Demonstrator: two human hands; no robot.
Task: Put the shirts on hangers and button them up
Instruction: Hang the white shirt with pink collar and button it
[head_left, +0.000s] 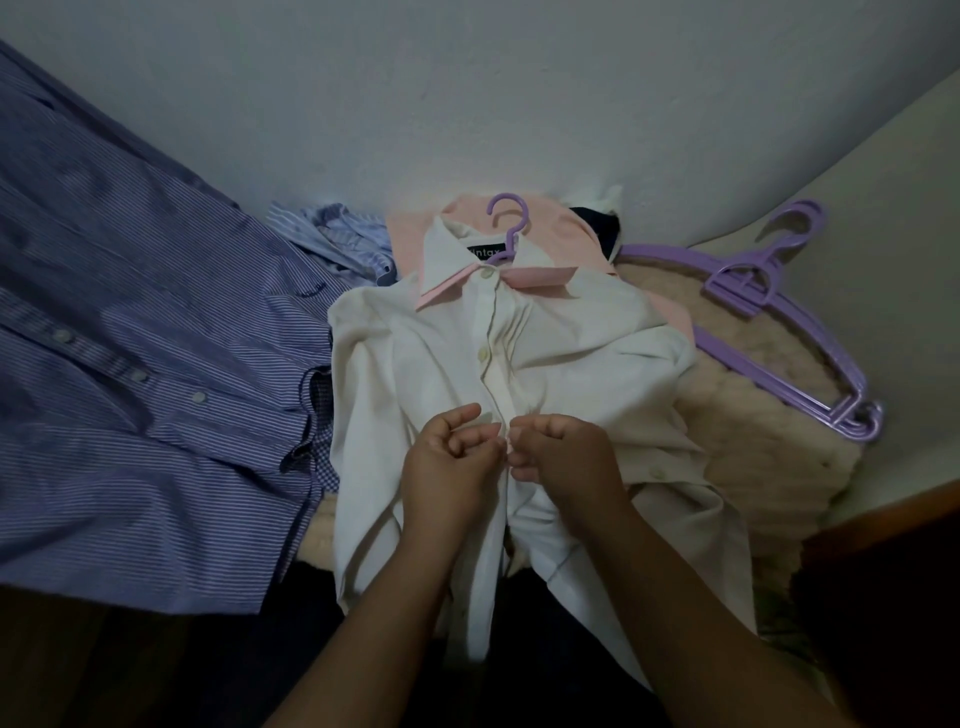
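Observation:
A white shirt (561, 374) lies front-up in the middle, on a purple hanger (508, 223) whose hook sticks out above the collar. Its upper buttons are fastened down the placket. My left hand (449, 457) pinches the left edge of the placket at mid-chest. Facing it, my right hand (563, 452) pinches the right edge, and the fingertips of both meet at the opening. Below my hands the shirt front hangs apart.
A blue striped shirt (130, 374) lies buttoned at the left, with another crumpled striped shirt (337, 239) behind it. A pink shirt (561, 234) lies under the white one. Spare purple hangers (779, 322) rest on a cream furry cover (753, 415) at the right, below the wall.

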